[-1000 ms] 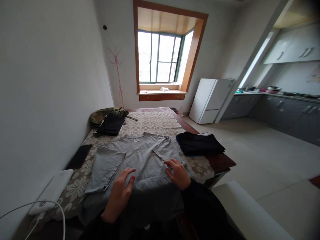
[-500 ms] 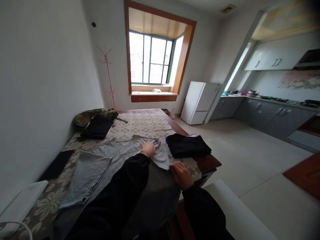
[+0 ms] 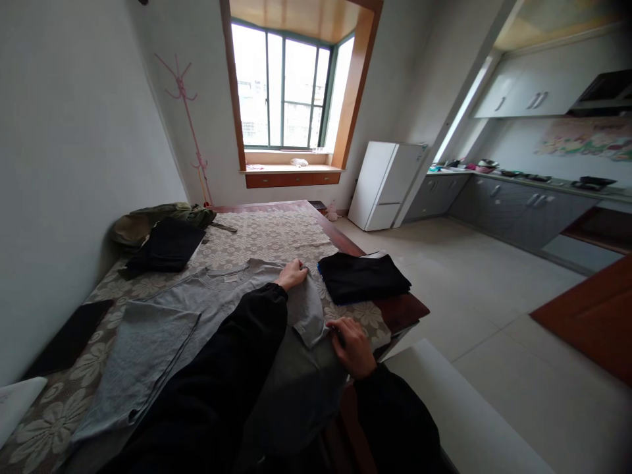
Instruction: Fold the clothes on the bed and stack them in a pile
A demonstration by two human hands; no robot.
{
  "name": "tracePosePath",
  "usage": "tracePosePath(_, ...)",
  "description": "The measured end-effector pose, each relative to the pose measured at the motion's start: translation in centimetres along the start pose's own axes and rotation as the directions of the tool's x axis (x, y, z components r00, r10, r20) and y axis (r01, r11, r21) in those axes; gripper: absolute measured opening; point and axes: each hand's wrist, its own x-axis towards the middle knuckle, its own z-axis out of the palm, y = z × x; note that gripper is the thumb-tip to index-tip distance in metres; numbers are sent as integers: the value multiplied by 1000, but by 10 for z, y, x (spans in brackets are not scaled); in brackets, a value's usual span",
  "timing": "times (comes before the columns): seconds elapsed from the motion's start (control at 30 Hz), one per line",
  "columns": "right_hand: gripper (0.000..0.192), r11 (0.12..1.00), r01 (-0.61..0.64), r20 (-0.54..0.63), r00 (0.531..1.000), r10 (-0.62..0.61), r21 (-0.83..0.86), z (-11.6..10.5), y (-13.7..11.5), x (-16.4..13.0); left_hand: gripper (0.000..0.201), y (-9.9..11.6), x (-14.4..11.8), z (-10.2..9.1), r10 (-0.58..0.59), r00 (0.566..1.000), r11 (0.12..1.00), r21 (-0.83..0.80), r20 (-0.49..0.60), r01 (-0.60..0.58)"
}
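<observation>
A grey T-shirt (image 3: 222, 303) lies spread on the table, its neckline and label at the far edge and its left side folded inward. My left hand (image 3: 292, 274) is closed on the shirt at the shoulder of the right sleeve. Lower and to the right, my right hand (image 3: 351, 345) pinches the hem corner of that sleeve between thumb and fingers. My black sleeves cover part of the shirt's body, and its lower end runs over the near table edge.
Folded black clothes (image 3: 364, 276) lie at the table's right edge. At the left are another folded black garment (image 3: 166, 245), a green bag (image 3: 143, 224) and a flat black item (image 3: 69, 339). A flowered tablecloth (image 3: 266, 230) covers the table. A white surface (image 3: 444, 395) stands at lower right.
My left hand has gone from lying on the sleeve to gripping its shoulder end. The sleeve has shifted slightly under both hands. The camera view has tilted down a little.
</observation>
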Motion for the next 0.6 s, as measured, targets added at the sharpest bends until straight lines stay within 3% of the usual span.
tracePosePath(0.13,19,993,-115,-128,985,119,40,2,10,-4,28,-11,9,3,-36,998,987,-156,-54,27)
tracePosePath(0.27,15,980,-192,-178,968,179,-56,2,12,-7,34,-16,8,7,-38,995,966,-257,-90,14)
tracePosePath(0.43,21,984,-16,-87,996,0,-180,4,10,-5,35,-14,4,5,17,997,964,-264,-76,-37)
tracePosePath(0.6,15,981,70,-35,996,-78,-181,0,16,-6,24,-7,-5,-2,75,996,989,-124,-54,-81)
